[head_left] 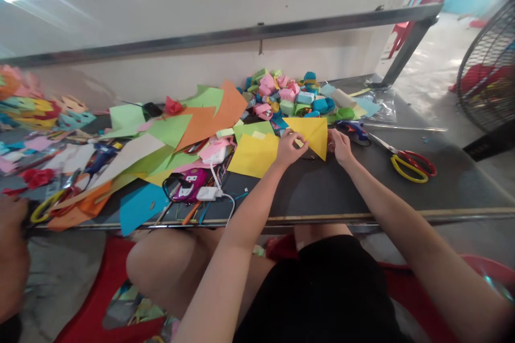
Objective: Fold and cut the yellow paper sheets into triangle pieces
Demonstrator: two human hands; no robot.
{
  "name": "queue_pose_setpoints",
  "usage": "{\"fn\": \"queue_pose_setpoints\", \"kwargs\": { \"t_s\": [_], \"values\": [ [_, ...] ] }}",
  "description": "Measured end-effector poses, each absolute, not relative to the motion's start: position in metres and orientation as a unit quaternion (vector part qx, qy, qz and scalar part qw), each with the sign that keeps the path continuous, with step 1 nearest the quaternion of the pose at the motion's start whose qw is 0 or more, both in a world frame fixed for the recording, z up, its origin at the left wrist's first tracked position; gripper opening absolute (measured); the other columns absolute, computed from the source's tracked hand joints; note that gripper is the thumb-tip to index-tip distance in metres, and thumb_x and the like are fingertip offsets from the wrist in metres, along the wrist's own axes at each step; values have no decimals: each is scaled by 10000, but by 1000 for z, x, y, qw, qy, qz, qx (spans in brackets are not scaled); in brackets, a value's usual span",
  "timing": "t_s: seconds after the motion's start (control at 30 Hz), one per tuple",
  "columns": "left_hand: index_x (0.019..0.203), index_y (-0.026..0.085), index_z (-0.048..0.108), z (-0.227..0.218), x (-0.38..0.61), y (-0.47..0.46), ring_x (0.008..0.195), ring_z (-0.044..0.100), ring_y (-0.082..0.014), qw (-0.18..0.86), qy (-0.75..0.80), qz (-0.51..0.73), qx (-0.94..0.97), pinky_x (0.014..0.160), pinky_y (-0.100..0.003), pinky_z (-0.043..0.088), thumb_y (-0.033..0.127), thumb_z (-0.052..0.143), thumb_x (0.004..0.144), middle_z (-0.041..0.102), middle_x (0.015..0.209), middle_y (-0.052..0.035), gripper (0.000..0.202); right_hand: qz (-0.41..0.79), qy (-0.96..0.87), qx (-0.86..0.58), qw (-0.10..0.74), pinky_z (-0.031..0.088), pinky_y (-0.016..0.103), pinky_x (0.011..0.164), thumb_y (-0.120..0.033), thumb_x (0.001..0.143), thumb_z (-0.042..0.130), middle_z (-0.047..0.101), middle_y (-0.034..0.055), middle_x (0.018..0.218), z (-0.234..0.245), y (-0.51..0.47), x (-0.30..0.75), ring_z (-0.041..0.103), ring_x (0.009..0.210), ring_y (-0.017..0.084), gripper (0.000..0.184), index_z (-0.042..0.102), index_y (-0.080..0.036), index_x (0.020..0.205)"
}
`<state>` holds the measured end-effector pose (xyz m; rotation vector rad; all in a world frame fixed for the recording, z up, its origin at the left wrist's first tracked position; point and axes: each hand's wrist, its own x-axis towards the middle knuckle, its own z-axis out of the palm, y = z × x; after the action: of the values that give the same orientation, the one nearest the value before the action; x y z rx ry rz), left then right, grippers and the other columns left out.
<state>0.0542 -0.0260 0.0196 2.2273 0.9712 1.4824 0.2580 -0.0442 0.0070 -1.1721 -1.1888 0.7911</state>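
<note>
A yellow sheet of paper (315, 134) is raised above the dark table between my hands, with a crease or fold across it. My left hand (290, 148) pinches its lower left side, thumb and finger together. At the sheet's right edge is my right hand (341, 146), its fingers curled in; the fingertips are partly hidden. Another yellow sheet (255, 154) lies flat left of my left hand. Just right of my right hand are a blue glue gun (354, 131) and scissors (410, 163) with red and yellow handles.
Small folded paper pieces (287, 94) are heaped against the wall. Coloured sheets (161, 147), a purple power strip (191, 185) with a white charger (209, 193), and another glue gun (104, 155) cover the left side. A co-worker's hand (12, 214) is far left. A fan (491, 69) stands right.
</note>
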Motion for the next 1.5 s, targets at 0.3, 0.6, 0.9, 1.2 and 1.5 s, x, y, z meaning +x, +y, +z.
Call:
{"fn": "queue_pose_setpoints", "kwargs": {
  "t_s": [0.3, 0.6, 0.9, 1.2, 1.5],
  "values": [
    [1327, 209, 516, 8, 59, -20, 862, 700, -178, 300, 394, 545, 677, 654, -265, 543, 404, 757, 818, 728, 893, -54, 595, 225, -601, -522, 562, 282, 275, 531, -757, 840, 574, 411, -13, 588, 18, -58, 252, 363, 578, 129, 595, 477, -214, 616],
    [1099, 171, 660, 1, 60, -15, 846, 742, -203, 424, 349, 580, 602, 704, -312, 611, 639, 793, 729, 759, 902, -93, 612, 206, -643, -524, 520, 274, 285, 562, -639, 897, 532, 403, -11, 598, 21, -64, 246, 370, 584, 134, 507, 465, -210, 635],
    [656, 171, 649, 10, 63, -20, 472, 562, -103, 496, 381, 567, 536, 490, -252, 499, 579, 891, 620, 644, 561, -4, 476, 216, -633, -508, 542, 268, 293, 561, -723, 887, 535, 397, -6, 611, 24, -63, 246, 351, 599, 136, 572, 471, -210, 642],
    [686, 162, 659, 14, 62, -22, 520, 559, -95, 499, 380, 575, 525, 499, -233, 450, 540, 919, 583, 670, 625, -10, 470, 248, -625, -502, 544, 238, 279, 565, -739, 854, 569, 355, -24, 609, 26, -63, 246, 322, 600, 118, 596, 465, -202, 617],
    [801, 170, 725, 17, 60, -31, 867, 739, -248, 381, 431, 521, 631, 827, -366, 599, 406, 870, 709, 769, 833, -91, 292, 272, -649, -494, 511, 270, 269, 527, -665, 801, 692, 348, -36, 533, 26, -68, 242, 335, 551, 101, 579, 491, -192, 536]
  ]
}}
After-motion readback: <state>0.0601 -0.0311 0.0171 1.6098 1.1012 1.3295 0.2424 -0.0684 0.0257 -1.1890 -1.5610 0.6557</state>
